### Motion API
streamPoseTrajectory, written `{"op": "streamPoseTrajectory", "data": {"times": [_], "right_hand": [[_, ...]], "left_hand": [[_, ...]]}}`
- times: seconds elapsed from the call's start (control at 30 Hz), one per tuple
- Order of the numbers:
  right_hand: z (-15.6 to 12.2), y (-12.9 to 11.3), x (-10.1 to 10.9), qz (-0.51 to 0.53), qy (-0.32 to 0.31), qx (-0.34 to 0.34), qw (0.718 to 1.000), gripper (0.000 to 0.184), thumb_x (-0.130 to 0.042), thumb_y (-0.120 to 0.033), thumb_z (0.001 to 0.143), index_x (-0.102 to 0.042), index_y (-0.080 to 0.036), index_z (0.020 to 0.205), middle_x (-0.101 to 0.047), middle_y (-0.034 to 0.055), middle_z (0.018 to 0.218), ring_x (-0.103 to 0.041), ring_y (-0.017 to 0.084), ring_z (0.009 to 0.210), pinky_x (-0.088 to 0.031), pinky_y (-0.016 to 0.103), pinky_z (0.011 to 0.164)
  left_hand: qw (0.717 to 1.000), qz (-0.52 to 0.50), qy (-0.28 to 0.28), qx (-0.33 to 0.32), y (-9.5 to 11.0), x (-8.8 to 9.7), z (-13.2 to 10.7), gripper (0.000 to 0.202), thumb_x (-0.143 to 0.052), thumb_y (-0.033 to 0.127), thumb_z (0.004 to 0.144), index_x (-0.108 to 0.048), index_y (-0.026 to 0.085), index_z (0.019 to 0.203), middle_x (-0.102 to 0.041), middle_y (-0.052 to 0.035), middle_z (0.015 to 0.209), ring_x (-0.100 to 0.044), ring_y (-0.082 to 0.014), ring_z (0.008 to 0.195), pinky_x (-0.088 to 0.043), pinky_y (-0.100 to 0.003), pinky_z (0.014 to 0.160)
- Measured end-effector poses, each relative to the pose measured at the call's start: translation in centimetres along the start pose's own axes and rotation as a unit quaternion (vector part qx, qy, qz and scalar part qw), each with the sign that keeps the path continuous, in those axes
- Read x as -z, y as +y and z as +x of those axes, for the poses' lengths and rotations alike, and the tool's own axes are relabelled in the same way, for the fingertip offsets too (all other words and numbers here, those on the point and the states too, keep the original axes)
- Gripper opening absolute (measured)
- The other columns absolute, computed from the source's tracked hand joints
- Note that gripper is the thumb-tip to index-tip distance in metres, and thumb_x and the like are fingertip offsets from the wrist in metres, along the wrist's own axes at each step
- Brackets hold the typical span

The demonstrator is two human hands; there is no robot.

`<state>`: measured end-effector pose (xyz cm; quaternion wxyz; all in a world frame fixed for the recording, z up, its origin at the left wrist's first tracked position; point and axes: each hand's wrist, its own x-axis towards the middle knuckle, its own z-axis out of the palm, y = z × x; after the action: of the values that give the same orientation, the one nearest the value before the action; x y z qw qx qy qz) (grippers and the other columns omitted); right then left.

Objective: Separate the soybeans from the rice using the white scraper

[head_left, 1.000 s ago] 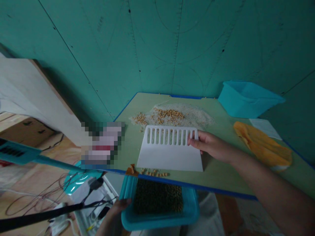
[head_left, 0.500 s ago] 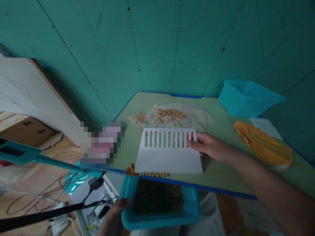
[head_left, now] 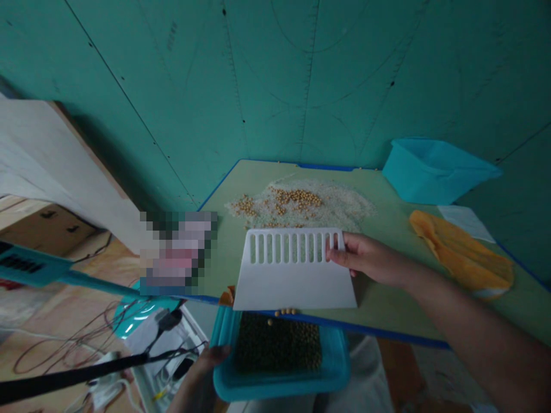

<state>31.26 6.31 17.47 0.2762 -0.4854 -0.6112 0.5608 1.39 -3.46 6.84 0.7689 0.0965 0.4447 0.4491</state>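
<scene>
My right hand (head_left: 365,255) grips the right end of a white slotted scraper (head_left: 295,287), with fingers through its end slots. The scraper's straight edge lies along the front of the table. A few soybeans (head_left: 286,312) sit on the table's front rim just before that edge, and one appears over the basin. Below the rim, my left hand (head_left: 204,364) is closed on the left side of a teal basin (head_left: 284,391); its fingers are partly hidden. Inside the basin are small dark green grains, with soybeans at the right. Behind the scraper lie more soybeans (head_left: 297,198) amid white grains (head_left: 344,201).
A teal bin (head_left: 430,175) stands at the table's back right, near an orange cloth (head_left: 465,249) and a white sheet (head_left: 467,222). A blurred-out item (head_left: 181,249) lies at the left edge. Cables (head_left: 55,344) and a black strap (head_left: 73,378) are at lower left.
The scraper has moved slightly toward me. Most of the soybean row at the front rim has gone from there, and one bean appears over the basin. My left hand and the basin have hardly moved.
</scene>
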Motion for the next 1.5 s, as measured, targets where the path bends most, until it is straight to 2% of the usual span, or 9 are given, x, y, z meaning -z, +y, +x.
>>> {"op": "streamPoseTrajectory", "data": {"times": [0.13, 0.3, 0.63, 0.87, 1.0, 1.13, 1.23, 1.37, 1.5], "right_hand": [[-0.1, 0.0, 0.0, -0.003, -0.015, -0.007, 1.000, 0.034, -0.060, -0.050, 0.071, -0.055, -0.018, 0.081, -0.052, -0.0016, 0.068, -0.042, 0.008, 0.053, -0.033, 0.020, 0.044], [-0.2, -0.1, 0.0, 0.001, -0.024, 0.000, 1.000, 0.033, -0.059, -0.050, 0.072, -0.054, -0.018, 0.081, -0.052, -0.0024, 0.068, -0.041, 0.007, 0.051, -0.032, 0.019, 0.043], [0.3, 0.4, 0.2, -0.026, 0.044, 0.020, 0.999, 0.026, -0.054, -0.044, 0.077, -0.054, -0.019, 0.084, -0.049, -0.0034, 0.065, -0.039, 0.008, 0.047, -0.030, 0.022, 0.042], [0.7, 0.5, 0.3, -0.046, 0.143, 0.035, 0.988, 0.023, -0.051, -0.043, 0.079, -0.051, -0.020, 0.079, -0.048, -0.0031, 0.062, -0.040, 0.009, 0.048, -0.031, 0.023, 0.043], [0.9, 0.5, 0.6, -0.045, 0.206, 0.058, 0.976, 0.025, -0.049, -0.046, 0.080, -0.049, -0.021, 0.079, -0.048, -0.0030, 0.061, -0.039, 0.010, 0.047, -0.032, 0.025, 0.044], [1.0, 0.7, 1.6, -0.041, 0.280, 0.087, 0.955, 0.025, -0.048, -0.047, 0.081, -0.049, -0.023, 0.087, -0.051, -0.0012, 0.066, -0.041, 0.012, 0.049, -0.031, 0.026, 0.044], [1.0, 0.8, 2.4, -0.067, 0.327, 0.088, 0.938, 0.024, -0.047, -0.045, 0.082, -0.048, -0.024, 0.092, -0.056, 0.0019, 0.076, -0.048, 0.015, 0.059, -0.035, 0.027, 0.048], [1.1, 0.8, 2.7, -0.080, 0.311, 0.073, 0.944, 0.023, -0.046, -0.041, 0.083, -0.049, -0.022, 0.097, -0.060, 0.0067, 0.095, -0.055, 0.020, 0.080, -0.040, 0.029, 0.058], [1.1, 0.7, 2.3, -0.058, 0.259, 0.054, 0.963, 0.021, -0.046, -0.039, 0.082, -0.051, -0.022, 0.094, -0.062, 0.0054, 0.089, -0.056, 0.021, 0.081, -0.041, 0.030, 0.060]], "left_hand": [[0.999, 0.009, -0.031, -0.010, 0.1, -0.3, 0.0, 0.023, -0.059, 0.021, 0.071, -0.074, 0.025, 0.088, -0.076, 0.0005, 0.093, -0.046, -0.0293, 0.120, -0.031, -0.037, 0.101], [0.999, 0.013, -0.052, -0.007, 0.2, -0.8, 0.0, 0.022, -0.061, 0.024, 0.070, -0.074, 0.028, 0.088, -0.075, 0.0024, 0.099, -0.043, -0.0283, 0.122, -0.031, -0.035, 0.101], [0.999, 0.013, -0.042, -0.008, 0.1, -0.5, 0.0, 0.018, -0.064, 0.023, 0.067, -0.076, 0.027, 0.079, -0.078, 0.0022, 0.083, -0.051, -0.0279, 0.115, -0.033, -0.035, 0.100], [0.999, 0.020, -0.029, -0.009, 0.0, -0.3, 0.1, 0.017, -0.063, 0.022, 0.068, -0.076, 0.027, 0.077, -0.077, 0.0030, 0.090, -0.051, -0.0267, 0.115, -0.033, -0.033, 0.099], [1.000, 0.026, -0.009, -0.014, -0.1, 0.0, 0.2, 0.015, -0.066, 0.023, 0.065, -0.076, 0.026, 0.077, -0.078, 0.0022, 0.086, -0.053, -0.0284, 0.113, -0.034, -0.035, 0.098], [0.999, 0.037, -0.005, -0.011, -0.1, 0.3, 0.2, 0.015, -0.067, 0.025, 0.063, -0.076, 0.023, 0.076, -0.078, 0.0002, 0.085, -0.053, -0.0305, 0.113, -0.036, -0.035, 0.098], [1.000, 0.021, -0.014, 0.002, -0.1, 0.4, 0.1, 0.015, -0.065, 0.024, 0.066, -0.076, 0.025, 0.076, -0.078, 0.0013, 0.083, -0.053, -0.0289, 0.112, -0.035, -0.034, 0.098], [1.000, 0.009, -0.025, -0.005, -0.1, 0.3, 0.0, 0.018, -0.063, 0.022, 0.068, -0.075, 0.027, 0.079, -0.078, 0.0032, 0.082, -0.052, -0.0271, 0.114, -0.033, -0.033, 0.099], [1.000, 0.013, -0.015, -0.009, -0.1, 0.2, 0.1, 0.018, -0.064, 0.023, 0.067, -0.075, 0.029, 0.079, -0.078, 0.0043, 0.083, -0.052, -0.0265, 0.115, -0.032, -0.032, 0.100]]}}
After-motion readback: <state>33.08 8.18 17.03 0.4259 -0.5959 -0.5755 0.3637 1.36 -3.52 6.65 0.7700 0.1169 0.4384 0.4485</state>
